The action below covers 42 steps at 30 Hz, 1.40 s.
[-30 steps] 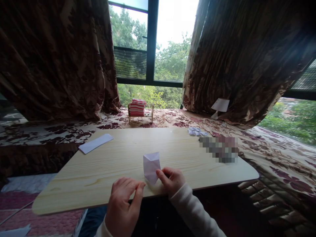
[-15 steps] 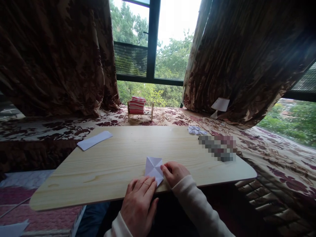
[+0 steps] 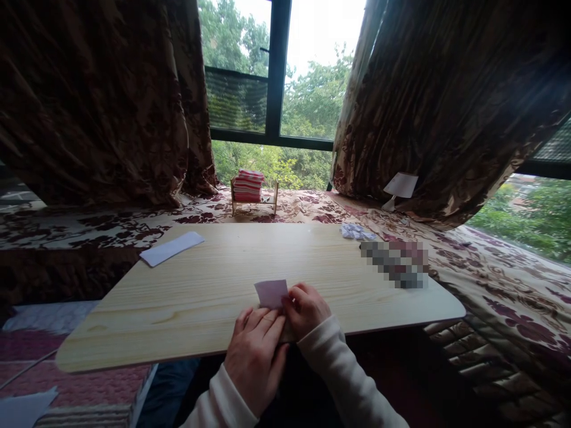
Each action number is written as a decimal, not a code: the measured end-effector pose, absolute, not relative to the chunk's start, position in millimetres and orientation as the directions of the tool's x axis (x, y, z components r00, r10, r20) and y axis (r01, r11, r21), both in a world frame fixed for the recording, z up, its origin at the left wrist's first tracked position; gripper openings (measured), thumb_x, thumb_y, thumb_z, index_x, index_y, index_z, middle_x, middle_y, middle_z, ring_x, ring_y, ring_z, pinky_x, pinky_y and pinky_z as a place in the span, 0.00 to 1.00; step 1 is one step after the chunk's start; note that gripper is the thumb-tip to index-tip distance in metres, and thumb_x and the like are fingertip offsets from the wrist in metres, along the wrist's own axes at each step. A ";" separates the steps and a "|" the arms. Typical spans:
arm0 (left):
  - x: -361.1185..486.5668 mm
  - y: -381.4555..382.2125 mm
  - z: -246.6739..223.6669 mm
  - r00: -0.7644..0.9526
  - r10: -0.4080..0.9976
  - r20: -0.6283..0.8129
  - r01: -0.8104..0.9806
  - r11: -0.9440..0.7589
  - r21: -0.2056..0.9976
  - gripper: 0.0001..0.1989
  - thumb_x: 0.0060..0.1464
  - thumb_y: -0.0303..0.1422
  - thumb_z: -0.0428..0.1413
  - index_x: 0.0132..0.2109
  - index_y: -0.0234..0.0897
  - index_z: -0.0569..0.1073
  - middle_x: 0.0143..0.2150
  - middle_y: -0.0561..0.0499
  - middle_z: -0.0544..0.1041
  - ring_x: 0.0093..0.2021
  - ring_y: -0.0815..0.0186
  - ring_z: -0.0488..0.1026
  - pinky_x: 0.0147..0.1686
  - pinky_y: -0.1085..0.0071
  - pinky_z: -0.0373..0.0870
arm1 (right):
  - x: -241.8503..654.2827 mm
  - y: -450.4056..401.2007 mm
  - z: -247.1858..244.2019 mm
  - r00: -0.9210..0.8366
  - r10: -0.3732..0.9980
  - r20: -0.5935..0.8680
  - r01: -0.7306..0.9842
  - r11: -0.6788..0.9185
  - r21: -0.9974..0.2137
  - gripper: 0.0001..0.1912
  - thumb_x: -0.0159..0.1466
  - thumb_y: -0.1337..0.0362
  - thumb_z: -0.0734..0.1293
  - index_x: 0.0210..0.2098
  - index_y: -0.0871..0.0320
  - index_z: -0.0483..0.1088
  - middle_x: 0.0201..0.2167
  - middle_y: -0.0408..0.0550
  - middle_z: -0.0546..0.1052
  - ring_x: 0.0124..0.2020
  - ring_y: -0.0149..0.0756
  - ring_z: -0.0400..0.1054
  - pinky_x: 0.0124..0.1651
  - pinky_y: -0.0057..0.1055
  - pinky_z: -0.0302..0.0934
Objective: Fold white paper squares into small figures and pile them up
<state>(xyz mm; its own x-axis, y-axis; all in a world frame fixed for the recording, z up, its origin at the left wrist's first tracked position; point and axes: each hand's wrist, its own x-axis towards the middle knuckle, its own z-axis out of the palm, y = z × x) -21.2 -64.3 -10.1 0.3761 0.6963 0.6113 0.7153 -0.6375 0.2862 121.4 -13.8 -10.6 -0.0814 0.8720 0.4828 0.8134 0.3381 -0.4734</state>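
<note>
A small square of white paper [image 3: 271,292] is held tilted up above the near middle of the table, its shaded face towards me. My right hand [image 3: 307,309] pinches it at the right edge between thumb and bent fingers. My left hand [image 3: 259,351] has its fingers together over the paper's lower edge, with the thumb below them. The fingers cover the paper's bottom part.
On the light wooden table [image 3: 214,297] lie a white paper strip [image 3: 172,248] at far left and folded paper pieces [image 3: 357,232] at far right, near a blurred patch. Beyond stand a small rack with pink cloths [image 3: 248,185] and a lamp [image 3: 401,185].
The paper lay with its creased face showing; now it is lifted and turned, with a plain shaded face showing. My right hand moved slightly left, along with the paper.
</note>
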 end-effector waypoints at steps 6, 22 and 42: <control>-46.6 -47.6 -0.9 0.194 0.747 0.636 0.862 -0.440 0.253 0.10 0.51 0.31 0.50 0.40 0.36 0.73 0.43 0.43 0.75 0.45 0.54 0.68 0.47 0.53 0.58 | 120.8 -14.6 -12.3 -0.111 0.850 0.516 0.854 0.347 -0.388 0.07 0.57 0.69 0.61 0.25 0.56 0.70 0.27 0.46 0.71 0.33 0.35 0.63 0.35 0.27 0.54; -47.0 -9.5 4.5 0.105 0.901 0.421 0.773 -0.340 0.536 0.09 0.48 0.33 0.52 0.36 0.39 0.75 0.41 0.48 0.76 0.49 0.57 0.68 0.50 0.58 0.61 | 121.8 -14.7 -11.8 -0.087 0.866 0.492 0.863 0.312 -0.397 0.05 0.58 0.67 0.61 0.29 0.56 0.69 0.28 0.46 0.71 0.33 0.36 0.63 0.35 0.29 0.54; -34.1 -39.9 0.4 0.437 0.768 0.468 0.809 -0.563 0.168 0.14 0.54 0.34 0.47 0.47 0.40 0.70 0.48 0.46 0.71 0.49 0.57 0.63 0.52 0.50 0.49 | 123.5 -14.4 -17.8 -0.114 0.838 0.534 0.855 0.357 -0.377 0.06 0.56 0.68 0.62 0.32 0.56 0.71 0.30 0.46 0.72 0.34 0.36 0.63 0.37 0.28 0.56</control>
